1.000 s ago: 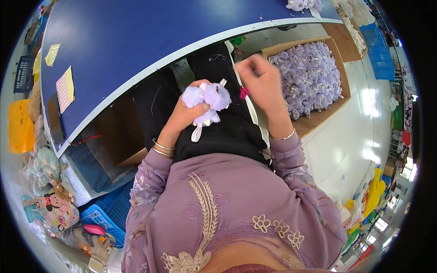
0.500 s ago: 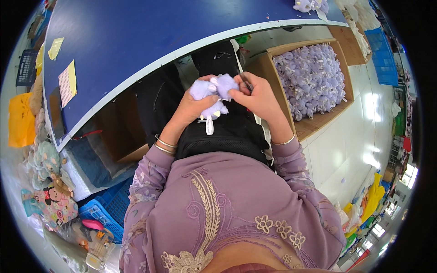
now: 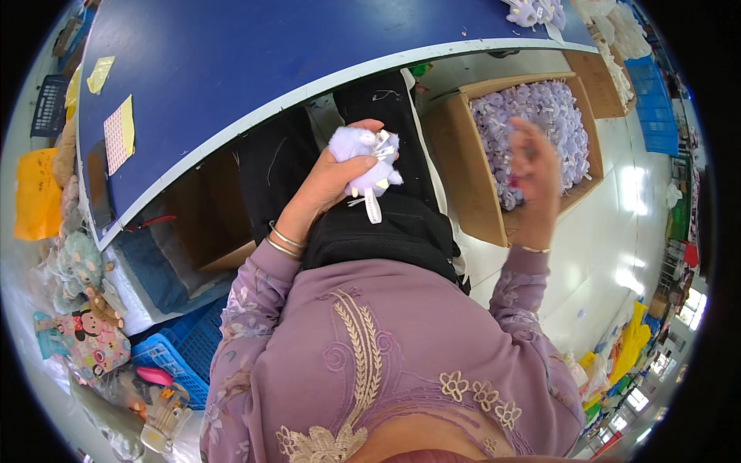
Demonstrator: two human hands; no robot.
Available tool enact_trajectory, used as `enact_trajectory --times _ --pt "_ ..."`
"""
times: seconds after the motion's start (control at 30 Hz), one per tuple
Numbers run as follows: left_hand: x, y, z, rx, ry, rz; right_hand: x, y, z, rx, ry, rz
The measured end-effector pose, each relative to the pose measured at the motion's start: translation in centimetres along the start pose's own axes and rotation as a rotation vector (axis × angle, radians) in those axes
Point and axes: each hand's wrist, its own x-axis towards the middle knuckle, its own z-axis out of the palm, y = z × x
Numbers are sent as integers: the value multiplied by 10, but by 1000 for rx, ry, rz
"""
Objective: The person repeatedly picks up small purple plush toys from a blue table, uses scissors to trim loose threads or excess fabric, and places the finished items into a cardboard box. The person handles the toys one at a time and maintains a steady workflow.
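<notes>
My left hand (image 3: pixel 333 179) is closed around a small lilac plush toy (image 3: pixel 356 144) above my lap. Pale yellow tips stick out from the toy, and a white label (image 3: pixel 373 207) hangs from its lower side. White strips lie across its top beside my thumb. My right hand (image 3: pixel 534 166) is away from the toy, over the near side of an open cardboard box (image 3: pixel 472 166). Motion blurs its curled fingers; a small red bit shows at the palm, part of something I cannot make out. Lilac plush pieces (image 3: pixel 567 127) with white labels fill the box.
A blue table (image 3: pixel 255 62) with a pale edge spans the front; more lilac plush pieces (image 3: pixel 532 11) lie at its far right. Beneath it stands an open brown box (image 3: pixel 208 224). A blue crate (image 3: pixel 174 359) and a cartoon-print bag (image 3: pixel 96 343) are at my left.
My right hand has left the toy and moved right, over the box. The dark thin tool seen in it before is no longer distinct. My left hand keeps the toy, now with white strips showing on top.
</notes>
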Motion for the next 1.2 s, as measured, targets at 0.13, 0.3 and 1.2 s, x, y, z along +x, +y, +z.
enact_trajectory --times 0.13,0.3,1.2 --pt "2 1 0 23 -15 -19 -2 52 90 -385 -252 70" --pt "-1 5 1 28 79 -14 1 68 122 -607 -269 -346" --pt "-11 10 1 147 97 96 -8 57 136 81 -337 208"
